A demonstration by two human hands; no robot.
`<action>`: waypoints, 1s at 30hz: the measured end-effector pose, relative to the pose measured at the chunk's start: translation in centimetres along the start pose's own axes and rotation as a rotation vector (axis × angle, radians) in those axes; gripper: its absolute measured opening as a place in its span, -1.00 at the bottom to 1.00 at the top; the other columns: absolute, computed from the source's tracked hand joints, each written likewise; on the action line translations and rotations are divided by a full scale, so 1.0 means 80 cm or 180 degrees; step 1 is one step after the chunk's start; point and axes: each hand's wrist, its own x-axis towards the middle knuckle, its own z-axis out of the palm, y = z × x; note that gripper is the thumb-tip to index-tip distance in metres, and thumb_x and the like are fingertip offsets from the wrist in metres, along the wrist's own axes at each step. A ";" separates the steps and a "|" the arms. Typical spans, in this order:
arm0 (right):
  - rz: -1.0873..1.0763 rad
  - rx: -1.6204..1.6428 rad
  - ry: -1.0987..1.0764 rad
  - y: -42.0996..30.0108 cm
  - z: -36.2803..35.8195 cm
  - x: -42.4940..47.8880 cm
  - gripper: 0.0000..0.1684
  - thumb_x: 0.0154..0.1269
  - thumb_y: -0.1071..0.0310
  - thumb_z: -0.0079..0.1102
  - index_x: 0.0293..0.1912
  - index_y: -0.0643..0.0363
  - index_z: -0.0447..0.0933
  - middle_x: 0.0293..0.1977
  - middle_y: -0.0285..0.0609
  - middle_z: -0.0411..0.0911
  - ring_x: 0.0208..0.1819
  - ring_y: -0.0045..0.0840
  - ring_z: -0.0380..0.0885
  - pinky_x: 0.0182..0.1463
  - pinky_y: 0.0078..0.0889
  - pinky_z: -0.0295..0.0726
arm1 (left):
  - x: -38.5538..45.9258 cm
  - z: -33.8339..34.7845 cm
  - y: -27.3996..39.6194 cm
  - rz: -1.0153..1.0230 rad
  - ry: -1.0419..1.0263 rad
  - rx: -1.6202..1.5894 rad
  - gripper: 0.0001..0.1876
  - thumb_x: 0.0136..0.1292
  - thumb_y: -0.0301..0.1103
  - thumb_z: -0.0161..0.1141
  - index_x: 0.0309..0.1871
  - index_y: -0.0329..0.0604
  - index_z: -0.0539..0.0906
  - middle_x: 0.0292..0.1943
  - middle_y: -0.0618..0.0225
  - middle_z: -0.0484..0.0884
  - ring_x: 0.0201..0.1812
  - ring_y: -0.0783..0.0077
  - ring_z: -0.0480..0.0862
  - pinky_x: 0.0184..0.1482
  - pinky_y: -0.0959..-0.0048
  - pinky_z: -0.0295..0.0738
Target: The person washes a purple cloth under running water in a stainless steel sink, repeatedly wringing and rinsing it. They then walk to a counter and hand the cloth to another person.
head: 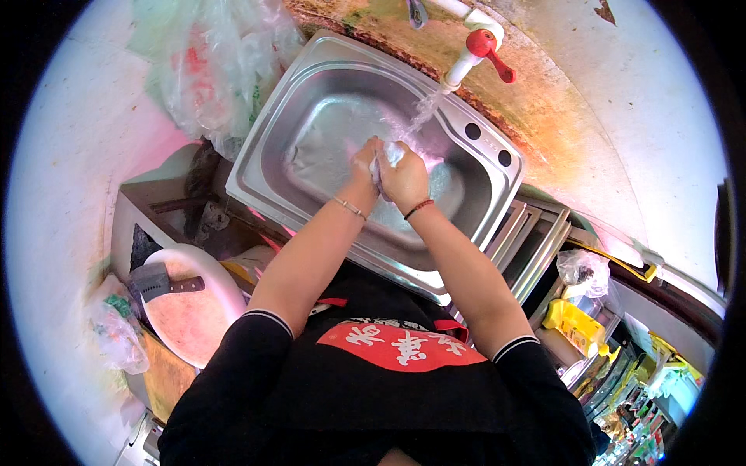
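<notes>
Over a stainless steel sink (361,218), my left hand (366,160) and my right hand (407,180) are pressed together. A wet white thing (394,153) shows between my fingers and thumbs; most of it is hidden, and its material cannot be told. Water pours from a white tap (460,70) with a red lever handle (492,52) and lands in the basin just beyond my hands. Water covers the basin floor. Both wrists bear bracelets.
Plastic bags (215,76) hang at the sink's upper left. To the left, a cleaver (166,282) lies on a round chopping block (192,326). Metal racks (530,244) stand right of the sink, with a yellow bottle (574,326) beyond. An apron (402,396) covers my front.
</notes>
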 end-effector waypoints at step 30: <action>-0.1286 0.0563 0.0510 0.040 0.036 0.031 -0.76 0.11 0.34 0.30 -0.34 0.27 0.46 -0.44 -0.06 0.53 -0.43 -0.26 0.53 -0.32 -0.24 0.52 | 0.058 0.015 0.000 -0.0722 -0.0152 0.0395 -0.67 0.35 -0.05 0.04 -0.17 -0.14 0.57 -0.31 0.32 0.60 -0.28 0.35 0.58 -0.16 0.35 0.54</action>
